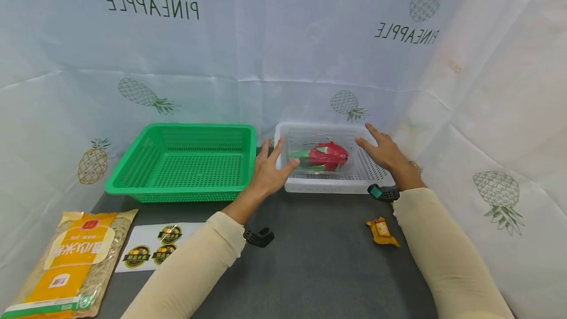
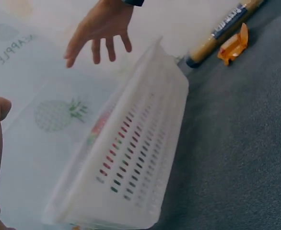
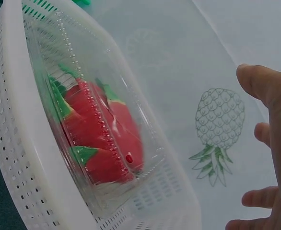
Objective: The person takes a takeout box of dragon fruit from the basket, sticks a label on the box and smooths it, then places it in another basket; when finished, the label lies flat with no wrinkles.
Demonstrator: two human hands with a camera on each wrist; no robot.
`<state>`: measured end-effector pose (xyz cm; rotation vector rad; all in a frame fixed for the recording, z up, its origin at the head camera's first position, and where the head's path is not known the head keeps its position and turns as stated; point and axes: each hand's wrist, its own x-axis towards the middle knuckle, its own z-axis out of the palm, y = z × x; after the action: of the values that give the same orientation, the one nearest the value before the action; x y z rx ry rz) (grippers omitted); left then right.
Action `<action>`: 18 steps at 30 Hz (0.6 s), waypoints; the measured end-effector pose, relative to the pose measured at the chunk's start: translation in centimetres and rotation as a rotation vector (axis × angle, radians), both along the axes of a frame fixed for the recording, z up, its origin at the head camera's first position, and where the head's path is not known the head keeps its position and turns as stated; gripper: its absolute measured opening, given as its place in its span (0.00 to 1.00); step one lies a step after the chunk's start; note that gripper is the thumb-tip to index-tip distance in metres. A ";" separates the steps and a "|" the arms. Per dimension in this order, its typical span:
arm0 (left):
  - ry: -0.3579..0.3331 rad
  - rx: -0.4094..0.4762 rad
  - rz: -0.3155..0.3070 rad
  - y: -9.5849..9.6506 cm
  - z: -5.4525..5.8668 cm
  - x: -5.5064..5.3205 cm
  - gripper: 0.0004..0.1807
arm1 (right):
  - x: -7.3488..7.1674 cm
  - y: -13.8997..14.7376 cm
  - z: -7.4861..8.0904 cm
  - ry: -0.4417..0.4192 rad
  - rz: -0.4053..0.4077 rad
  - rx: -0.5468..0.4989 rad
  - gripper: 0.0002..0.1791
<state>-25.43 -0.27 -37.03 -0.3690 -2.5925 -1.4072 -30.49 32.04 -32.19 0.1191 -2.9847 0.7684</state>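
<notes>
A red dragon fruit with green tips (image 1: 329,155) lies inside a clear plastic box (image 3: 107,103), which sits in the white basket (image 1: 328,186). My left hand (image 1: 270,171) is spread over the left end of that basket, its thumb near the box. On the other side my right hand (image 1: 381,150) hovers above the basket's right end with fingers extended. Neither hand holds anything. In the right wrist view, a gap separates the right hand (image 3: 270,139) from the box.
A green basket (image 1: 181,191) stands to the left. Nearer lie a yellow noodle-like package (image 1: 73,265) and a white sheet of round stickers (image 1: 152,247). At right lies a small orange-wrapped snack (image 1: 382,233); a brown tube with dark ends (image 2: 224,31) is beside it.
</notes>
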 end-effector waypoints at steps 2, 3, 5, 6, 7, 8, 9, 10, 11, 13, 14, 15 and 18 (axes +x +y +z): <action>-0.021 -0.004 0.004 0.2 -0.4 -0.3 0.42 | -0.2 0.0 -0.4 -0.001 0.007 0.002 0.46; -0.029 -0.008 0.007 0.3 -0.6 -0.4 0.42 | -0.3 0.0 -0.6 -0.002 0.010 0.004 0.45; -0.050 -0.011 0.015 0.4 -1.0 -0.8 0.43 | -0.6 -0.1 -0.9 0.000 0.020 -0.002 0.45; -0.060 -0.008 0.019 0.5 -1.2 -1.0 0.43 | -0.7 -0.1 -1.0 -0.001 0.026 -0.006 0.44; -0.072 -0.002 0.020 0.6 -1.4 -1.2 0.43 | -0.8 -0.1 -1.2 -0.001 0.031 -0.008 0.44; -0.083 0.002 0.020 0.7 -1.6 -1.4 0.43 | -0.9 -0.2 -1.3 -0.002 0.037 -0.009 0.44; -0.092 0.009 0.019 0.8 -1.9 -1.5 0.43 | -1.0 -0.2 -1.5 -0.005 0.041 -0.009 0.44; -0.101 0.015 0.019 0.9 -2.1 -1.7 0.43 | -1.1 -0.2 -1.6 -0.007 0.045 -0.008 0.43; -0.109 0.018 0.019 1.0 -2.4 -1.8 0.43 | -1.1 -0.2 -1.7 -0.012 0.047 -0.005 0.43; -0.127 0.017 0.018 1.2 -2.9 -2.1 0.44 | -1.2 -0.2 -2.0 -0.016 0.045 0.001 0.43; -0.132 0.013 0.021 1.3 -3.2 -2.2 0.44 | -1.2 -0.2 -2.1 -0.017 0.042 0.004 0.43; -0.134 0.013 0.024 1.4 -3.4 -2.3 0.45 | -1.2 -0.2 -2.2 -0.017 0.042 0.001 0.43; -0.140 0.019 0.029 1.7 -4.0 -2.6 0.46 | -1.3 -0.2 -2.6 -0.016 0.042 -0.012 0.44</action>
<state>-28.06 1.44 -41.05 -0.2368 -2.6795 -1.4976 -31.82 31.86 -34.82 0.1764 -3.0007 0.7958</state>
